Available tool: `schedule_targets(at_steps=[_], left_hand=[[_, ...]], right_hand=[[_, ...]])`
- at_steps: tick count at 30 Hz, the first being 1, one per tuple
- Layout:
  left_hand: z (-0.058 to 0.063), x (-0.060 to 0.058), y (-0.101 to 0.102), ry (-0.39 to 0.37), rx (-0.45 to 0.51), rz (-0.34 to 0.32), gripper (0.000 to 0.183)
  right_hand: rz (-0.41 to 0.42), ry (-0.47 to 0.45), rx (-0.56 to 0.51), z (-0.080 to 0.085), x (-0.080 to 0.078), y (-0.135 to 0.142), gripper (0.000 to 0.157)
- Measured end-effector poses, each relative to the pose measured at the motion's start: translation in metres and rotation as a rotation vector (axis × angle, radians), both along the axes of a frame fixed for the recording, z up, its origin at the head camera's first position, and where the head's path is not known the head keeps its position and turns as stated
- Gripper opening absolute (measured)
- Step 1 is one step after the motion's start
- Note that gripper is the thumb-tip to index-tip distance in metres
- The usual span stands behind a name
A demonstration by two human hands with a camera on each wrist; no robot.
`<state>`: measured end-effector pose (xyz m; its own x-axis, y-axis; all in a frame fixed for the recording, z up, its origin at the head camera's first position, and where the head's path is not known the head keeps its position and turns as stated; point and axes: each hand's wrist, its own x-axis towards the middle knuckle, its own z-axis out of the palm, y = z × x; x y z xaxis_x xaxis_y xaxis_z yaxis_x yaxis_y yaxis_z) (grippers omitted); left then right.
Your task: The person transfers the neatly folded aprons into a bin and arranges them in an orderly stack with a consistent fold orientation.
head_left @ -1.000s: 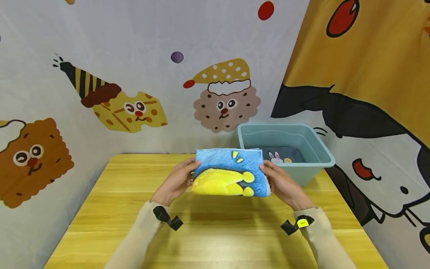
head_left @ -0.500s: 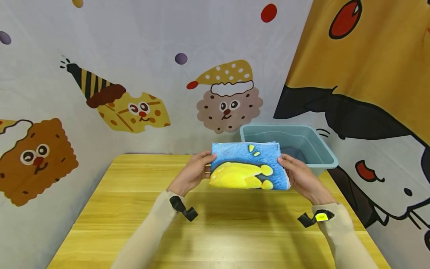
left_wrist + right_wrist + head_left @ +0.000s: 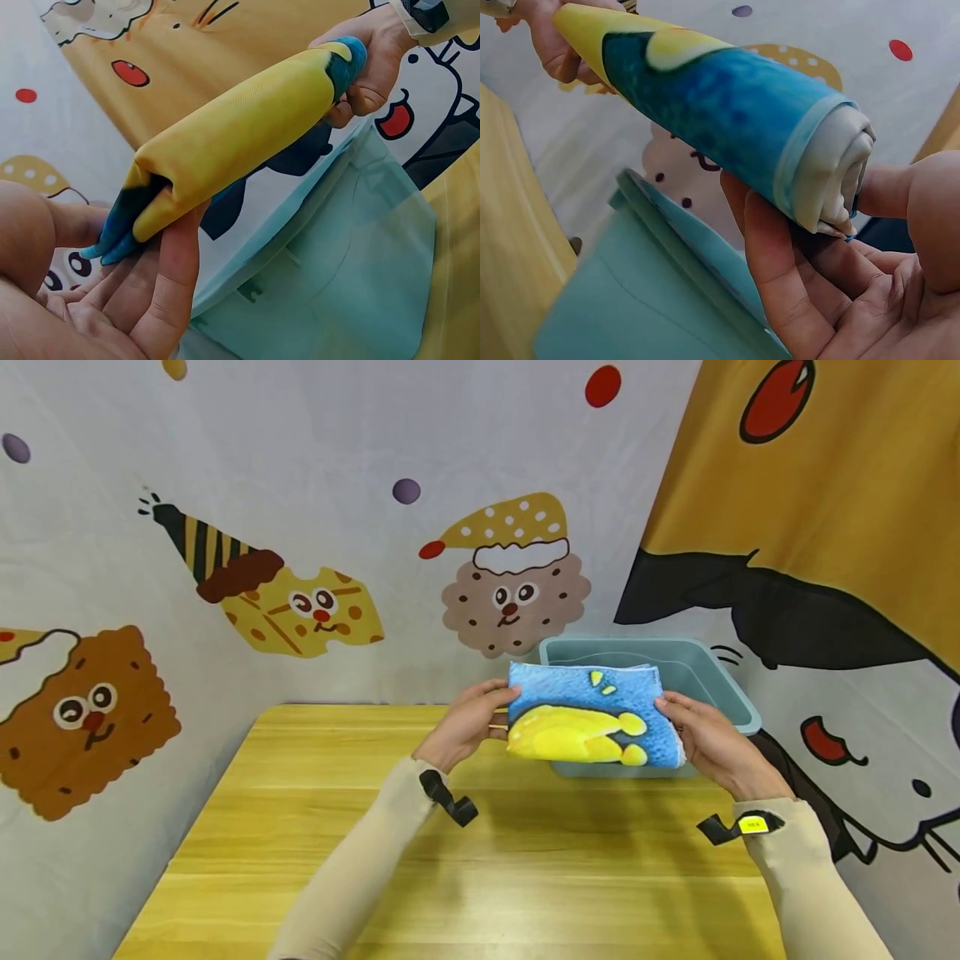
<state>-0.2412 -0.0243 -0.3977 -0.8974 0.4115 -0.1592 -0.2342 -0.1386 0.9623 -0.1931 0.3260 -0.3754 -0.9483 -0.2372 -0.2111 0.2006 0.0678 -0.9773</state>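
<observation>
A folded cloth, blue with a yellow print, is held up level between both hands, in front of the light blue bin. My left hand pinches its left end, thumb on the near face and fingers behind. At the other end my right hand grips it the same way. In the right wrist view the cloth's end shows white layers rolled inside. The left wrist view shows the bin's wall below the cloth. What lies in the bin is hidden behind the cloth.
A wooden table spreads under the arms, with the bin at its back right. Behind it hangs a white curtain with cartoon food prints. An orange, black and white printed part is on the right.
Both hands have carried the cloth right and slightly upward, to in front of the bin. It now covers the view of the dark bunny-printed item in the bin.
</observation>
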Motion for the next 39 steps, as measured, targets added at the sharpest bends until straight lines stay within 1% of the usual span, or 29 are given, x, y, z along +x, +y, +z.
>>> schedule_targets(at_steps=[3,8,12,17,23,25,29,30,33,36,39], left_hand=[[0.003,-0.003,0.006,0.006,-0.004,-0.007,0.047],[0.010,-0.011,0.018,0.015,-0.008,-0.010,0.049],[0.014,-0.019,0.028,0.009,-0.024,0.009,0.054],[0.018,-0.031,0.044,0.004,-0.060,0.030,0.056],[0.024,-0.039,0.063,-0.015,-0.087,0.028,0.059],[0.024,-0.042,0.069,-0.023,-0.085,0.021,0.060],[0.025,-0.050,0.078,-0.022,-0.099,0.029,0.060],[0.025,-0.052,0.080,-0.024,-0.102,0.036,0.060],[0.027,-0.058,0.086,-0.028,-0.110,0.047,0.058],[0.029,-0.063,0.094,-0.038,-0.124,0.066,0.055],[0.031,-0.068,0.102,-0.030,-0.156,0.091,0.053]], right_hand=[[-0.002,-0.020,-0.003,0.004,-0.005,0.008,0.077],[0.027,-0.026,-0.029,0.008,-0.015,0.023,0.077],[0.053,-0.020,-0.041,0.012,-0.023,0.035,0.078],[0.040,-0.023,-0.024,0.017,-0.031,0.049,0.067],[0.012,-0.053,0.011,0.022,-0.039,0.069,0.064],[0.000,-0.068,0.014,0.023,-0.042,0.075,0.054],[0.000,-0.064,0.024,0.024,-0.051,0.084,0.025],[0.003,-0.060,0.026,0.025,-0.053,0.086,0.022],[-0.003,-0.059,0.048,0.027,-0.061,0.092,0.020],[-0.024,-0.074,0.111,0.029,-0.067,0.097,0.021],[-0.047,-0.085,0.168,0.031,-0.071,0.103,0.023]])
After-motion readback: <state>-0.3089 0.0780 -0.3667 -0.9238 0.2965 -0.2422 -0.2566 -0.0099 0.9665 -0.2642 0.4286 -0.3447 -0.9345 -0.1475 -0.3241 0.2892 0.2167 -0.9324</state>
